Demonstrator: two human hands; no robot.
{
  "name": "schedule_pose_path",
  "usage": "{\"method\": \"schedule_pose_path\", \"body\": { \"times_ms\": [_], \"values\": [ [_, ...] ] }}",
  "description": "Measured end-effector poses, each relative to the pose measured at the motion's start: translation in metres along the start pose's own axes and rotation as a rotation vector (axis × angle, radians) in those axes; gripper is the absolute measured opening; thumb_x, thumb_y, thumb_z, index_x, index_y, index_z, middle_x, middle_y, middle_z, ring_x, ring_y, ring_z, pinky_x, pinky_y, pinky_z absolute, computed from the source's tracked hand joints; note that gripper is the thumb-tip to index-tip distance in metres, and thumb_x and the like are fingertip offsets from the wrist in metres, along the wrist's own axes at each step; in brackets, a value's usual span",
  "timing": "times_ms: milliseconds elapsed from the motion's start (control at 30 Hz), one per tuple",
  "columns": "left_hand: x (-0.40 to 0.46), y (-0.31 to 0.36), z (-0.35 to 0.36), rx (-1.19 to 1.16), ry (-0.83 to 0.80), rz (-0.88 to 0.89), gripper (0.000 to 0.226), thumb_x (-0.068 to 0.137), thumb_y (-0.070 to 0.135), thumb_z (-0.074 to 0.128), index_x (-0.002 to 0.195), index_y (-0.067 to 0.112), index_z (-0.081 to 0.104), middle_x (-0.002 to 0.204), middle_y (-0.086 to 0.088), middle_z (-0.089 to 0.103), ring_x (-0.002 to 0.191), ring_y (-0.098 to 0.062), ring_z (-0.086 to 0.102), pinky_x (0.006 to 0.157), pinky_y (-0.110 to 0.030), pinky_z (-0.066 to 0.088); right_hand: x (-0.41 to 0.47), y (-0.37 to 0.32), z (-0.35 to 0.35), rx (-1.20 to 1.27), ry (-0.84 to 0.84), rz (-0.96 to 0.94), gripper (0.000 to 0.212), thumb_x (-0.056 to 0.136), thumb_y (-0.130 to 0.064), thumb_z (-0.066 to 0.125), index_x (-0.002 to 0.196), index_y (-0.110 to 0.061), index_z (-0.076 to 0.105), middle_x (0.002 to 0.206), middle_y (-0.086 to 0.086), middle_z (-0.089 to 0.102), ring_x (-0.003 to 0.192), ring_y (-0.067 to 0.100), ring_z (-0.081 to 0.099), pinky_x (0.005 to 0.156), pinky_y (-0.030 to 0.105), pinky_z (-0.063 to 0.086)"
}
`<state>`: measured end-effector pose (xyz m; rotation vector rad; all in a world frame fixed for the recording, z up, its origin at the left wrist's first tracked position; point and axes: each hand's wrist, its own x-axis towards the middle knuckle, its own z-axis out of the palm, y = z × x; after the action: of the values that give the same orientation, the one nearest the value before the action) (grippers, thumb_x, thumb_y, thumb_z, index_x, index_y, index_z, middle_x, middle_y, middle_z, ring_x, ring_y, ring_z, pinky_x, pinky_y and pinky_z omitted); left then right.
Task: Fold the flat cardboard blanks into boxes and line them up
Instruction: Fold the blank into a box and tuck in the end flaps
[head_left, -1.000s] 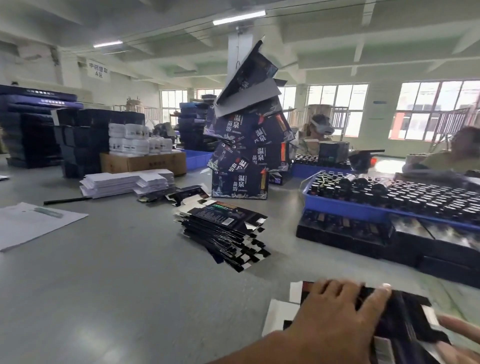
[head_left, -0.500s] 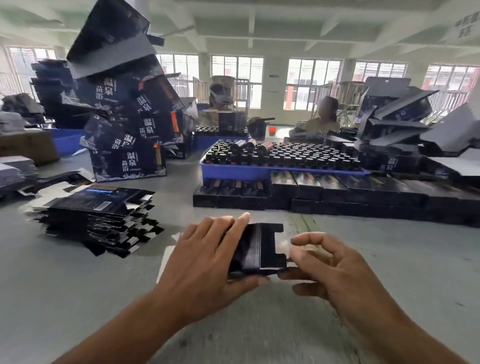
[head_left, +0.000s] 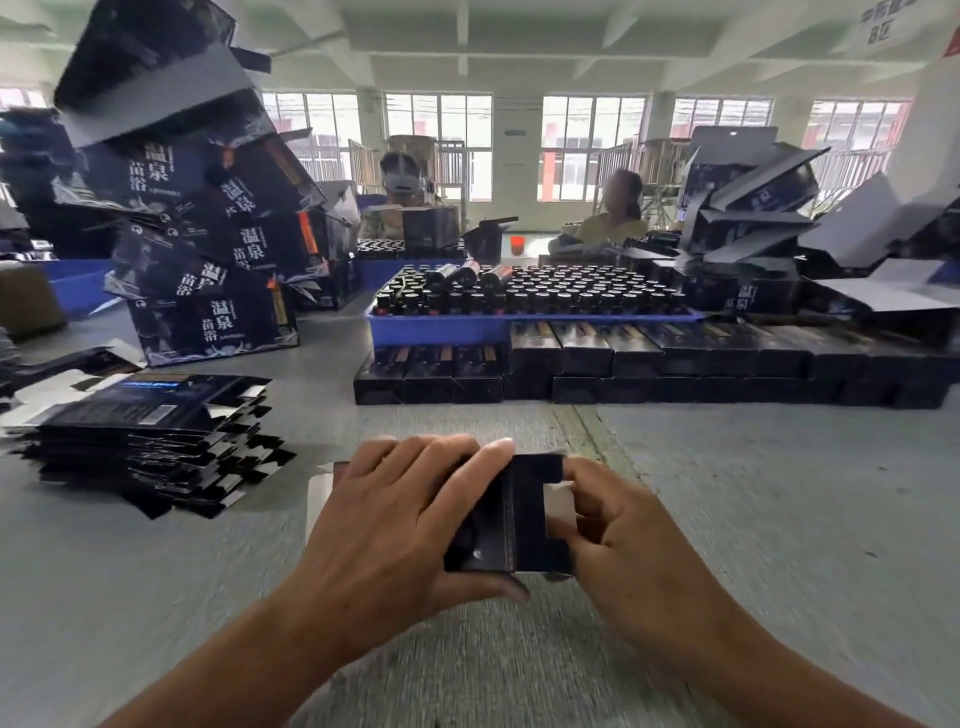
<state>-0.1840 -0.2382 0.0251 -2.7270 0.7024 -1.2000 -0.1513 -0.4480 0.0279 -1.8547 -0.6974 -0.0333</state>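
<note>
Black cardboard blank (head_left: 524, 512) — left hand (head_left: 395, 525) grips it, right hand (head_left: 618, 535) pinches its flap.

Daylight is being let in through the row of windows (head_left: 592, 145) at the far wall, and the panes are being blown out to near white. The grey table (head_left: 779, 493) is being lit evenly, with only soft shadows being cast. Straight lines are being bent at the frame edges, and the near foreground is being smeared by motion blur.
</note>
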Motion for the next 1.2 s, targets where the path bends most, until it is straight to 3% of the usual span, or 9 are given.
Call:
{"method": "schedule_pose_path", "body": {
  "times_ms": [133,233,400,667,867,1033,1200],
  "values": [
    [0.0031,-0.001,-0.0043,0.042,0.043,0.063,0.076,0.086,0.079,0.044,0.147,0.033,0.037,0.131,-0.012,0.057,0.103,-0.028,0.062,0.083,-0.046,0.051,-0.0015,-0.002,-0.0013,-0.055,0.009,-0.064,0.034,0.094,-0.02,0.067,0.121,-0.041,0.06,0.096,-0.015,0.074,0.085,0.01,0.072,0.067,0.025,0.059],
    [0.0033,0.0013,-0.0055,0.047,0.038,0.077,0.063,0.092,0.072,0.044,0.145,0.038,0.038,0.133,-0.015,0.056,0.111,-0.032,0.06,0.086,-0.047,0.051,0.0001,0.0014,-0.0037,-0.051,0.029,-0.035,0.041,0.096,-0.018,0.067,0.129,-0.038,0.054,0.1,-0.01,0.074,0.084,0.01,0.072,0.065,0.025,0.059],
    [0.0041,0.0037,-0.0047,0.023,0.003,0.049,0.056,0.094,0.066,0.043,0.143,0.039,0.043,0.139,-0.016,0.054,0.123,-0.031,0.052,0.097,-0.046,0.047,0.0011,-0.0001,-0.0048,-0.025,0.073,-0.046,0.05,0.098,-0.016,0.063,0.113,-0.062,0.05,0.098,-0.012,0.074,0.079,0.008,0.073,0.06,0.023,0.059],
    [0.0009,0.001,-0.0053,-0.086,0.016,0.037,0.05,0.092,0.054,0.054,0.137,0.032,0.051,0.143,-0.015,0.05,0.13,-0.029,0.046,0.111,-0.039,0.031,0.002,-0.0026,-0.0076,0.022,0.091,-0.014,0.04,0.095,-0.017,0.067,0.116,-0.049,0.054,0.094,-0.013,0.075,0.08,0.005,0.073,0.06,0.019,0.058],
    [-0.0008,0.0009,-0.0044,-0.1,0.03,0.015,0.052,0.085,0.047,0.065,0.132,0.031,0.053,0.147,-0.015,0.049,0.129,-0.029,0.051,0.101,-0.038,0.039,-0.002,-0.0022,-0.0054,-0.043,0.145,-0.099,0.052,0.095,-0.023,0.067,0.128,-0.057,0.045,0.095,-0.012,0.074,0.079,0.001,0.072,0.061,0.015,0.056],
    [-0.0007,0.0018,-0.0028,-0.113,0.043,0.014,0.054,0.081,0.043,0.075,0.129,0.029,0.055,0.147,-0.012,0.048,0.129,-0.029,0.053,0.097,-0.036,0.042,-0.0025,-0.0015,-0.006,-0.171,0.15,-0.199,0.049,0.096,-0.022,0.065,0.119,-0.062,0.05,0.09,-0.018,0.071,0.08,0.001,0.07,0.062,0.015,0.056],
    [-0.0011,0.0028,-0.0035,-0.128,0.039,0.013,0.054,0.08,0.035,0.081,0.127,0.027,0.055,0.147,-0.013,0.05,0.13,-0.029,0.054,0.095,-0.037,0.048,-0.0031,0.0011,-0.0056,-0.203,0.147,-0.215,0.047,0.097,-0.021,0.064,0.123,-0.057,0.05,0.095,-0.025,0.068,0.082,0.002,0.07,0.067,0.019,0.059]
  ]
}}
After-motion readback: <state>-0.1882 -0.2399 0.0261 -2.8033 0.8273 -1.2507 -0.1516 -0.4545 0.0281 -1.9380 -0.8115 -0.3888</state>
